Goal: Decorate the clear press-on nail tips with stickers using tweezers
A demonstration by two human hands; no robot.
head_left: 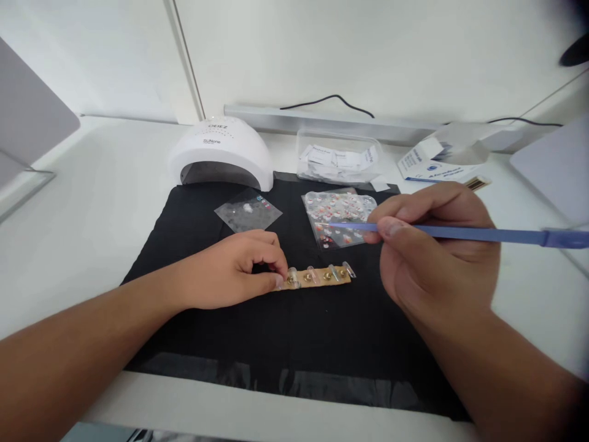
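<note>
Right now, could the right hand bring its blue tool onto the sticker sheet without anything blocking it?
Probably yes. The right hand holds the blue tool with its tip already over the sticker sheet; the left hand sits lower, pinning the nail-tip strip, out of the way.

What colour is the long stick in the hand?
Blue; the thin stick in the right hand shows best in the head view.

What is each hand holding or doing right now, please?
Left hand: pinching the end of the tan strip of nail tips.
Right hand: closed on a blue stick.
</note>
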